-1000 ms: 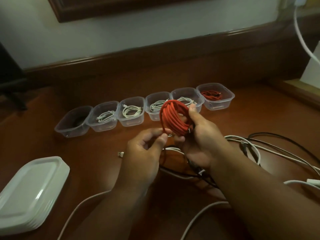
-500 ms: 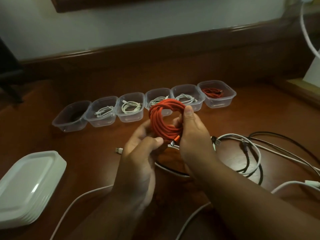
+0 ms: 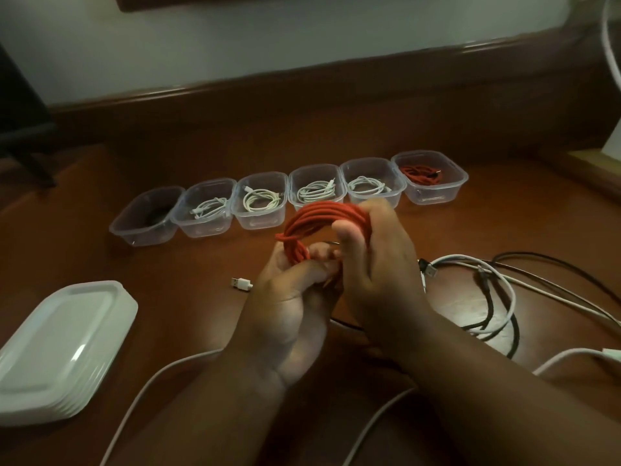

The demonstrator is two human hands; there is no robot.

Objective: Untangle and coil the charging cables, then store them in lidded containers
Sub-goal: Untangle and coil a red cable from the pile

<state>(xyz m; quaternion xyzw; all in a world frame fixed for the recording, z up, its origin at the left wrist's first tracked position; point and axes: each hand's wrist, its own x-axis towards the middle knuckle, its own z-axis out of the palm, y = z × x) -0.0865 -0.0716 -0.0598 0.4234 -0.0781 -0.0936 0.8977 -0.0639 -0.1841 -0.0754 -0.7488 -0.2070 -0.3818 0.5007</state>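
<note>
Both hands — left hand [image 3: 285,307], right hand [image 3: 379,264] — fingers curled tight around the red cable coil [image 3: 312,216]

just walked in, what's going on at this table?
A person is sorting charging cables. Both hands, left hand and right hand, grip a coiled red cable above the table. Behind it stands a row of six open clear containers, each with a coiled cable in it. A stack of white lids waits at the left; loose white and black cables lie tangled on the right.
</note>
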